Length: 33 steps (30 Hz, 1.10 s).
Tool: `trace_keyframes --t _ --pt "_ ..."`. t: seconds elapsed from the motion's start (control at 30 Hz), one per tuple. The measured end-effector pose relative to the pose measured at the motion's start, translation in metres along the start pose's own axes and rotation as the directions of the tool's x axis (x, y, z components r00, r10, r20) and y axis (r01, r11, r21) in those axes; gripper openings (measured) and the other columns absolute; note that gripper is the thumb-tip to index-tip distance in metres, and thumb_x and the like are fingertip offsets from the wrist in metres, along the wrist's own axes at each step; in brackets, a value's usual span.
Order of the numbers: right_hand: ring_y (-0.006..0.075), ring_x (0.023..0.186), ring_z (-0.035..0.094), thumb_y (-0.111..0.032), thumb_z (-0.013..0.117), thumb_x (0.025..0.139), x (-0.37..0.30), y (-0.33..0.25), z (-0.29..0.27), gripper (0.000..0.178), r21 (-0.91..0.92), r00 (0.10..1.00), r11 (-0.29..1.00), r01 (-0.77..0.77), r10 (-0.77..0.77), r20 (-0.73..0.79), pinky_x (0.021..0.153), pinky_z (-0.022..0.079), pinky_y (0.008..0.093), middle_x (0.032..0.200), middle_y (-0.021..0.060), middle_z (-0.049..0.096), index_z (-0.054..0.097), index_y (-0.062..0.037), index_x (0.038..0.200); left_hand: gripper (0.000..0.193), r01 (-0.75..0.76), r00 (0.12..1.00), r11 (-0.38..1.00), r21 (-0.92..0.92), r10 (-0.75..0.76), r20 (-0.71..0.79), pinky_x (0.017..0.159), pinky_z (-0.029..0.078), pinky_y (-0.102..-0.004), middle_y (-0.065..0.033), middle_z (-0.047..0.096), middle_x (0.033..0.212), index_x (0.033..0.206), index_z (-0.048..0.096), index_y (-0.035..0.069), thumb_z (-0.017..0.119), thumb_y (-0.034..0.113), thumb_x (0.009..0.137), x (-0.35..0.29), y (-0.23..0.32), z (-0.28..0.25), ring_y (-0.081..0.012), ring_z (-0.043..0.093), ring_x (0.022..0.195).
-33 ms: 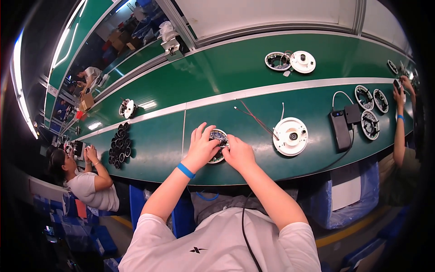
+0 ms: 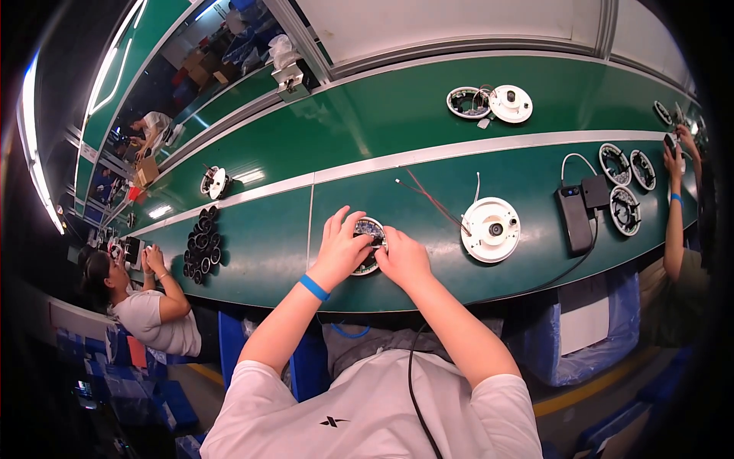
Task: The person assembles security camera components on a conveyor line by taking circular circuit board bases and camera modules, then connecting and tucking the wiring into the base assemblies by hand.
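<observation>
Blue-banded at the wrist, the left hand [image 2: 340, 246] curls its fingers over a round housing [image 2: 369, 265], while the right hand [image 2: 405, 258] brings its fingertips to the right rim; whether either pinches a part inside, I cannot tell. The housing sits near on the table [image 2: 264, 245], its circuit board [image 2: 370, 227] uncovered, so the inside work looks unfinished. To its right, a white disc [image 2: 477, 239] lies unattached, wires [image 2: 440, 204] free-ended; closing seems undone. Farther right lie three open housings [image 2: 625, 212]; far left, black rings [image 2: 202, 243] are heaped.
</observation>
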State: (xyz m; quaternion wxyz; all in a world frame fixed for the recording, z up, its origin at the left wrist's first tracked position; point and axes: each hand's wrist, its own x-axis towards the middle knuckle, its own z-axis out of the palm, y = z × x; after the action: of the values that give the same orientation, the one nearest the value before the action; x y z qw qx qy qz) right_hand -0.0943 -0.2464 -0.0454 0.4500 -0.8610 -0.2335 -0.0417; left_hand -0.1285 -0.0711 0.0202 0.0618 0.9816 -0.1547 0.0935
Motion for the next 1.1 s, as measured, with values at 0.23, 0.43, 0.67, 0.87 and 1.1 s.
trace_keyframes --t 0.23,0.43,0.67,0.87,1.1 --pt "0.0379 0.077 0.072 -0.018 0.064 0.087 0.001 0.003 0.001 0.032 -0.003 1.000 1.000 0.026 -0.026 -0.008 0.068 0.060 0.0496 0.093 0.0164 0.071 0.058 -0.0027 0.115 0.018 0.007 0.998 0.996 -0.084 -0.012 -0.067 0.114 0.040 -0.0536 -0.0120 0.057 0.142 0.095 0.079 0.014 0.082 0.013 0.077 0.004 -0.005 0.013 -0.0429 0.042 0.141" --pt "0.0374 0.077 0.072 -0.018 0.064 0.087 0.000 0.004 0.000 0.037 -0.024 0.999 0.999 0.033 -0.033 -0.013 0.068 0.060 0.0492 0.093 0.0170 0.071 0.059 -0.0018 0.120 0.014 0.014 0.997 0.998 -0.068 -0.019 -0.080 0.111 0.042 -0.0535 -0.0116 0.060 0.138 0.093 0.081 0.015 0.079 0.015 0.079 0.003 -0.006 0.019 -0.0361 0.051 0.135" --pt "0.0368 0.077 0.072 -0.018 0.064 0.087 0.000 0.003 -0.001 0.037 -0.038 0.998 0.998 0.051 -0.052 -0.024 0.068 0.060 0.0489 0.093 0.0167 0.072 0.060 -0.0014 0.120 0.010 0.170 0.983 0.964 -0.203 -0.181 -0.037 0.101 0.051 -0.0436 -0.0107 0.067 0.129 0.085 0.082 0.012 0.077 0.014 0.076 0.012 -0.001 0.021 -0.0302 0.062 0.121" --pt "0.0380 0.087 0.073 -0.018 0.063 0.088 0.000 0.001 -0.004 0.040 -0.041 0.995 0.998 -0.045 0.048 0.084 0.075 0.059 0.0498 0.106 0.0176 0.074 0.062 -0.0027 0.125 0.009 0.278 0.961 0.929 -0.243 -0.270 0.065 0.094 0.054 -0.0431 -0.0092 0.067 0.126 0.081 0.081 0.011 0.075 0.014 0.075 0.020 0.001 0.017 -0.0290 0.065 0.117" --pt "0.0367 0.081 0.073 -0.018 0.064 0.087 -0.001 0.005 -0.002 0.038 -0.026 1.000 0.999 0.021 -0.021 -0.001 0.069 0.059 0.0490 0.098 0.0161 0.073 0.060 -0.0026 0.122 0.007 0.292 0.955 0.924 -0.248 -0.296 0.021 0.092 0.056 -0.0429 -0.0102 0.068 0.123 0.079 0.078 0.008 0.079 0.013 0.073 0.021 0.004 0.022 -0.0318 0.068 0.109"
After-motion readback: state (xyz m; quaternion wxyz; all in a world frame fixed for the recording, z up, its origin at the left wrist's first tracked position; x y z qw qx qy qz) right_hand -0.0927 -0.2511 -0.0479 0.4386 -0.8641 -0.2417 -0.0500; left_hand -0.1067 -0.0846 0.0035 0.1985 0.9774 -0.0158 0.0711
